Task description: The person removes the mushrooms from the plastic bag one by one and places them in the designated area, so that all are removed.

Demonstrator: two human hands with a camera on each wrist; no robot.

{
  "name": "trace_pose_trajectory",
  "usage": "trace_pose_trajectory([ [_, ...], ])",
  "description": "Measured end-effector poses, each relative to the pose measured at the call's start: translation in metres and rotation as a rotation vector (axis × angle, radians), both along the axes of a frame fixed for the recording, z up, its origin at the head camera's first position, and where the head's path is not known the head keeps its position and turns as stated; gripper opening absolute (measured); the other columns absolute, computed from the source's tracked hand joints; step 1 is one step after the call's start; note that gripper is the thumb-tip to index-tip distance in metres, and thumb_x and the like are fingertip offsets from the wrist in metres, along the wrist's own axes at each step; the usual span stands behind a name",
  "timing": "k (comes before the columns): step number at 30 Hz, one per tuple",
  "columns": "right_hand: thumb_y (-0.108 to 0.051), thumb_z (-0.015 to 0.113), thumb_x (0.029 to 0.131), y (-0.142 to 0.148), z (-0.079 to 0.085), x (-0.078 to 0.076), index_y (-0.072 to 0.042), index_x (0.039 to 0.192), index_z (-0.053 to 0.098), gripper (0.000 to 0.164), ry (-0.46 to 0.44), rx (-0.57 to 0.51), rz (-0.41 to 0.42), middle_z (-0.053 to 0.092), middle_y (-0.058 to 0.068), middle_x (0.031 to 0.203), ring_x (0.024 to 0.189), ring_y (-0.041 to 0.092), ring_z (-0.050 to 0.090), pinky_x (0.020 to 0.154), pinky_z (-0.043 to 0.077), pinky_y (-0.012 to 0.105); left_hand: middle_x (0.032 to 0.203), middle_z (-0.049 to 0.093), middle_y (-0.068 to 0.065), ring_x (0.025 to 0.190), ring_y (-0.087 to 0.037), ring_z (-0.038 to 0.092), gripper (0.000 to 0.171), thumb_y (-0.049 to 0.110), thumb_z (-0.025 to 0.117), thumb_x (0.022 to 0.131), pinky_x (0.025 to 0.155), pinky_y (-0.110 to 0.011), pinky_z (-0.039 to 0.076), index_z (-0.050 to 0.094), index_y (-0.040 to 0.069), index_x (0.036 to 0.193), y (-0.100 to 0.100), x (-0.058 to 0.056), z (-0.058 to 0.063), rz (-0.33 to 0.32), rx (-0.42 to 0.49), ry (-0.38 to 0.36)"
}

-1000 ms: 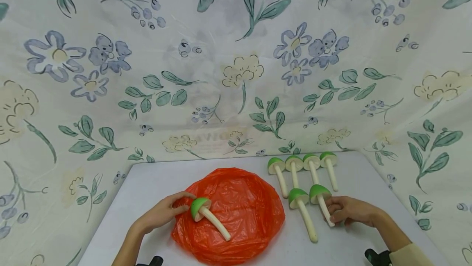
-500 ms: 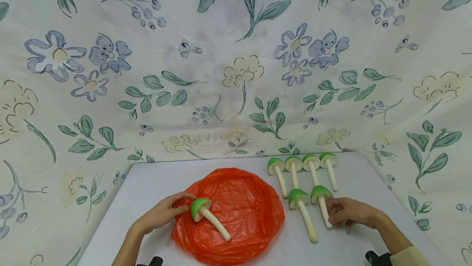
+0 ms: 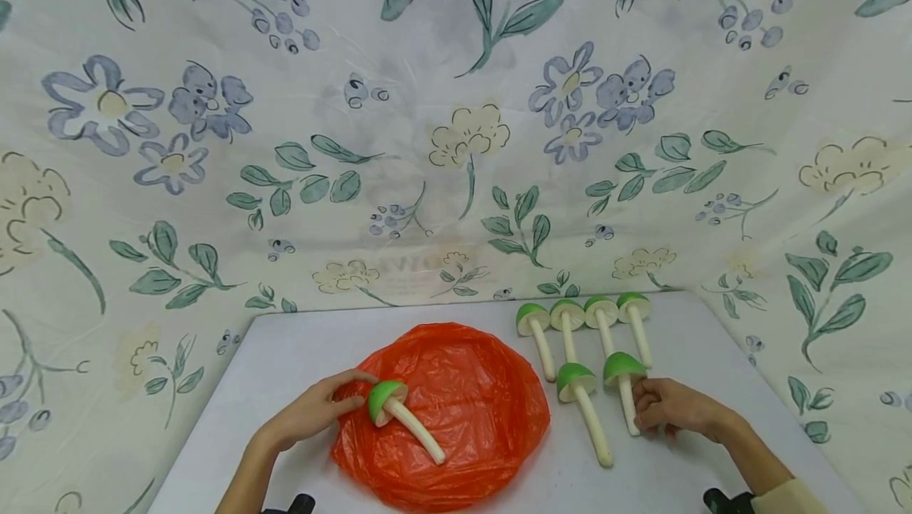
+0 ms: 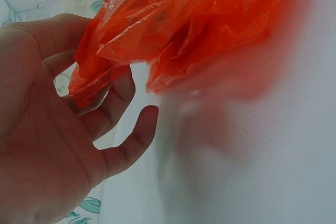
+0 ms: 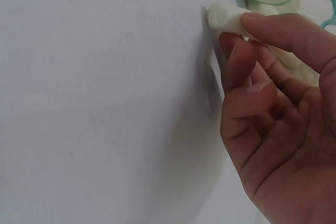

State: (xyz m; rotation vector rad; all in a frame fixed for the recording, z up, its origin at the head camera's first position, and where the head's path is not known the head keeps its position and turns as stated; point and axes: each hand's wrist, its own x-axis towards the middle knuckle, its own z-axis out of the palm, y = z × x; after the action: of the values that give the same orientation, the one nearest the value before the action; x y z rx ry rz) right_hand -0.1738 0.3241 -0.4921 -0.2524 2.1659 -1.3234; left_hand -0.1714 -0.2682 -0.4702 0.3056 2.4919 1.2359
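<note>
In the head view my left hand (image 3: 313,411) holds the left edge of a crumpled red plastic bag (image 3: 492,407). Some of its fingers reach behind the film in the left wrist view. On the bag lies a toy mushroom (image 3: 385,401) with a green cap and pale stem, its cap right by the left thumb and index finger. My right hand (image 3: 677,407) pinches the lower stem of another green-capped mushroom (image 3: 624,370), its cap pointing to the back. The right wrist view shows that stem end (image 5: 223,18) between thumb and fingers.
A similar mushroom (image 3: 577,381) lies just left of the pinched one. Behind them, several more mushrooms (image 3: 567,316) stand in a row of caps along the back edge of the white table (image 3: 299,348). A floral cloth (image 3: 399,260) hangs behind.
My right hand has turned its mushroom straighter, shifting the cap slightly right and the stem end slightly left. My left hand, the bag and the other mushrooms have stayed put.
</note>
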Motion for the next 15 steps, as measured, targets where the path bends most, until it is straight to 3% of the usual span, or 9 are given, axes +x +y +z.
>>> trace_pose_trajectory([
  [8,-0.014,0.070,0.088,-0.0072,0.0009,-0.0037,0.002,0.113,0.056,0.033,0.071,0.067,0.012,0.060,0.006,0.084,0.069,0.016,0.052,0.051,0.041,0.025,0.148,0.051,-0.012,0.139,-0.042,0.040,0.030,0.029,0.062,0.100,0.108,-0.068,0.035,0.064,0.022,0.129,0.0001,0.0013,0.0002,0.034,-0.011,-0.005],
  [15,-0.017,0.070,0.090,-0.0082,-0.0026,-0.0011,0.006,0.124,0.054,0.045,0.055,0.079,-0.030,0.061,0.008,0.093,0.075,0.019,0.054,0.052,0.041,0.025,0.147,0.051,-0.012,0.139,-0.041,0.040,0.030,0.028,0.062,0.100,0.108,-0.067,0.036,0.064,0.022,0.129,-0.0004,0.0023,0.0000,0.040,-0.013,-0.003],
])
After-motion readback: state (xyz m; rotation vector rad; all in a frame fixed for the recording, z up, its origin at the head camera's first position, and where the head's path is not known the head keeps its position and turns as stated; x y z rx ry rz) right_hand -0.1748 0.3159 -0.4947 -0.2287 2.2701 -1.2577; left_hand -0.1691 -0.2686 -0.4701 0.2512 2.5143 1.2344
